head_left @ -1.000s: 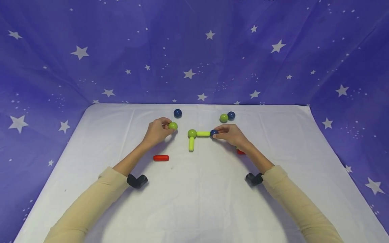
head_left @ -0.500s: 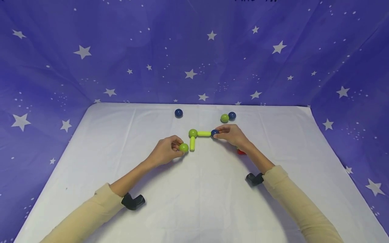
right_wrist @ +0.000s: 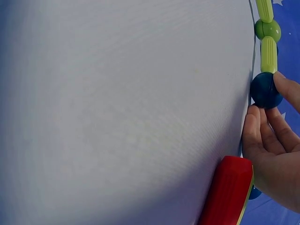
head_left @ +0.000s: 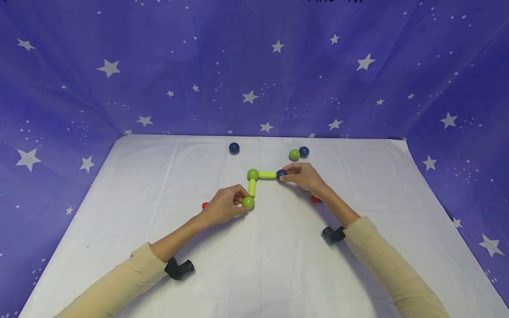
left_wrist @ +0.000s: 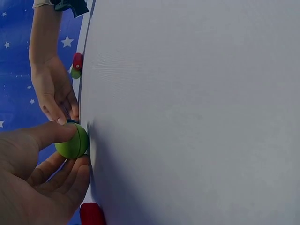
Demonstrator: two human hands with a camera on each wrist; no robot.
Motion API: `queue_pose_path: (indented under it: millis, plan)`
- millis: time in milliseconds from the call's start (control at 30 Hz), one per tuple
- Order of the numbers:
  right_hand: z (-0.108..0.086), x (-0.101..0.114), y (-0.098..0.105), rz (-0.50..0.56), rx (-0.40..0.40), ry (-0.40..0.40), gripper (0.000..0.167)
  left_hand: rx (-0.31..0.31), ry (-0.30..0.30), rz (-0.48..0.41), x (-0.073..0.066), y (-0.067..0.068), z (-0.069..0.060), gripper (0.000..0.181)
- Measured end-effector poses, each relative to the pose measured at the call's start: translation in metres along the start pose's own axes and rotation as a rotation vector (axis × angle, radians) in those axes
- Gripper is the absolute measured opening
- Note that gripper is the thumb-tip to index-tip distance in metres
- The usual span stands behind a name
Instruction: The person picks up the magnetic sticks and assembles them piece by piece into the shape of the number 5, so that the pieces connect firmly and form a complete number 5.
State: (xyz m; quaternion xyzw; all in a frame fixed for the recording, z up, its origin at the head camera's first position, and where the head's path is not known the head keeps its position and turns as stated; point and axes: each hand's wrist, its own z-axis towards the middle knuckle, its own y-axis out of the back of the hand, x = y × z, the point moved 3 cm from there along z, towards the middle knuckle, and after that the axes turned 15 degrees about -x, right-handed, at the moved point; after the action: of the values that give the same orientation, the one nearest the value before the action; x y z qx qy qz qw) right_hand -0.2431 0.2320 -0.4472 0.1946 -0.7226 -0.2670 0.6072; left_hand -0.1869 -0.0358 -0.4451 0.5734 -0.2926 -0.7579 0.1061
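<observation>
My left hand (head_left: 224, 204) pinches a lime-green ball (head_left: 248, 203) between thumb and fingers. That ball sits at the near end of a yellow-green stick (head_left: 252, 187) and appears to touch it. The stick runs up to a second green ball (head_left: 252, 175) at the corner, from which another yellow-green stick (head_left: 267, 175) extends right. At its right end is a dark blue ball (right_wrist: 266, 90), which my right hand (head_left: 304, 176) holds by thumb and fingertips. In the left wrist view the pinched green ball (left_wrist: 72, 142) shows a dark groove; the near stick is hidden there.
Toward the back of the white-covered table lie a blue ball (head_left: 234, 148) and a touching pair, green (head_left: 294, 154) and blue (head_left: 304, 152). A red stick (head_left: 205, 205) is mostly behind my left hand. Another red stick (right_wrist: 227, 192), with something green beside it, lies under my right wrist.
My left hand has carried the green ball toward me and to the right, down to the near end of the upright-lying stick. My right hand has stayed on the blue ball.
</observation>
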Motion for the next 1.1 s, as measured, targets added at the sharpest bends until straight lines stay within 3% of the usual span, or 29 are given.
queue_pose_path:
  millis: [700, 1100]
  plan:
    - [-0.0007, -0.0006, 0.0006, 0.007, -0.004, -0.008, 0.042, -0.030, -0.018, -0.030, -0.0020, -0.0060, 0.0026, 0.031]
    - [0.0001, -0.0007, -0.0004, 0.019, 0.002, -0.018, 0.045, -0.073, 0.023, -0.056, -0.0016, -0.0085, -0.0014, 0.028]
